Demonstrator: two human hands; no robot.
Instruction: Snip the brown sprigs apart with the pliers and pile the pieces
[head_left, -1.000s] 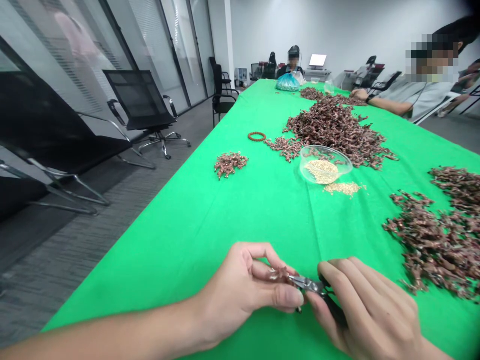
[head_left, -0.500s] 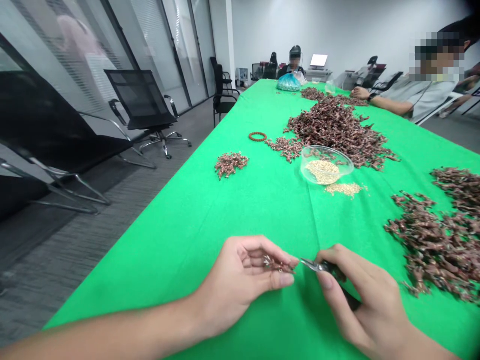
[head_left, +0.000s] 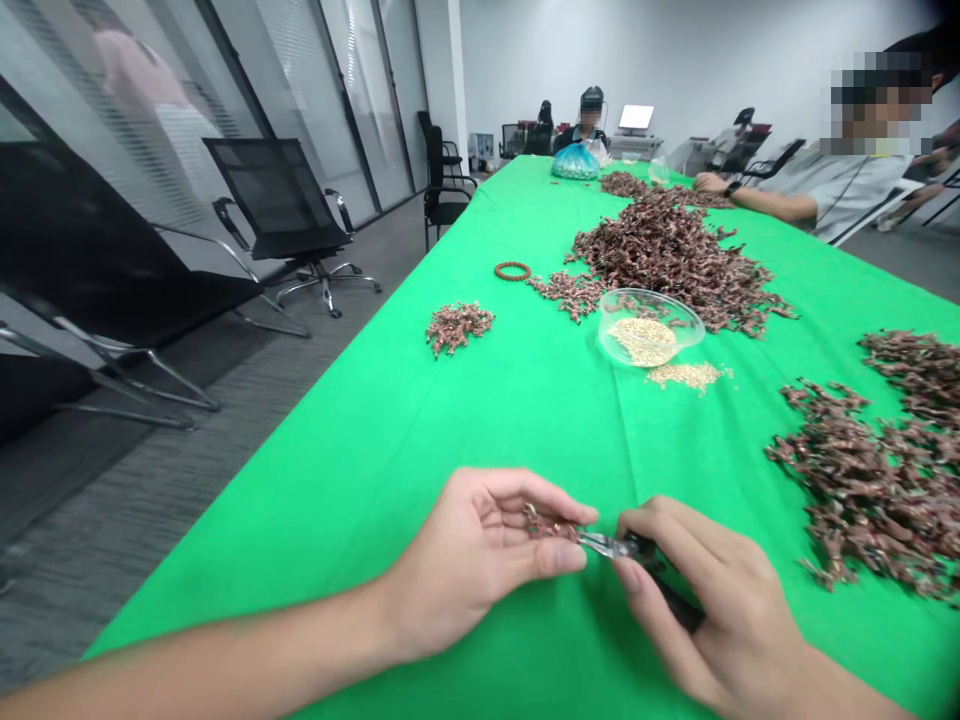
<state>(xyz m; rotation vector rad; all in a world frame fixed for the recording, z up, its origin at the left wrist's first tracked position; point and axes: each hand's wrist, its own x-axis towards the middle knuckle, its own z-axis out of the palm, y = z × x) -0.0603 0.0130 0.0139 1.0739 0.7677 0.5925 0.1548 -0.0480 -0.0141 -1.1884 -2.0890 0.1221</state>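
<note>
Many brown bits [head_left: 870, 490] still lie at 2 o'clock; the left hand [head_left: 465, 570] pinches a small bunch [head_left: 544, 523], and the right hand [head_left: 712, 600] squeezes small pliers [head_left: 611, 545] in its fingers.

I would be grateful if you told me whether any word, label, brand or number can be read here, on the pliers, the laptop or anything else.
No text can be read anywhere.
Laptop screen: lit white, too small and distant to read.
Pliers: no marking can be made out.
Blue plastic bag: too distant to tell.
</note>
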